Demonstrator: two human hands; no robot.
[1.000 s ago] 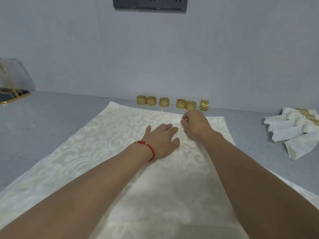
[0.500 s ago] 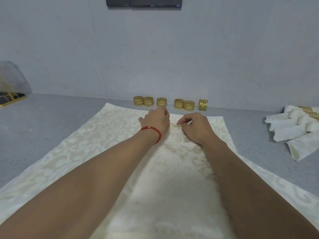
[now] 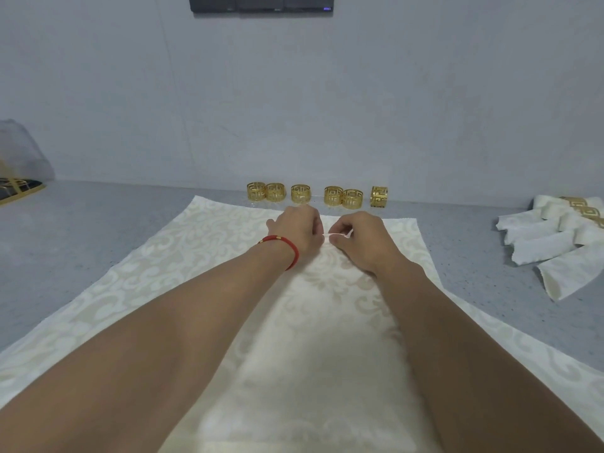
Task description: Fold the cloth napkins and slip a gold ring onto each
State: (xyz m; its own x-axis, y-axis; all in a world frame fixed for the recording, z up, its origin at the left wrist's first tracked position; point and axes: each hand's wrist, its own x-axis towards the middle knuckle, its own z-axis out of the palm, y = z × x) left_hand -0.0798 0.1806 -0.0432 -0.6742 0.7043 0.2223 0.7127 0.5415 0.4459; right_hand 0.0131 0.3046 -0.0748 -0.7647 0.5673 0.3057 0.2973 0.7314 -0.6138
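Since half a second ago, drawn closer: left hand [image 3: 299, 228] and right hand [image 3: 358, 238] both pinching the far edge of the cream damask cloth napkin [image 3: 202, 273] spread on the grey desk [image 3: 81, 223].

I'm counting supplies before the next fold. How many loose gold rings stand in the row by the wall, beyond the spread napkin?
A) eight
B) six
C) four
B: six loose gold rings stand in a row by the wall, just beyond the far edge of the spread napkin, none of them on a cloth.
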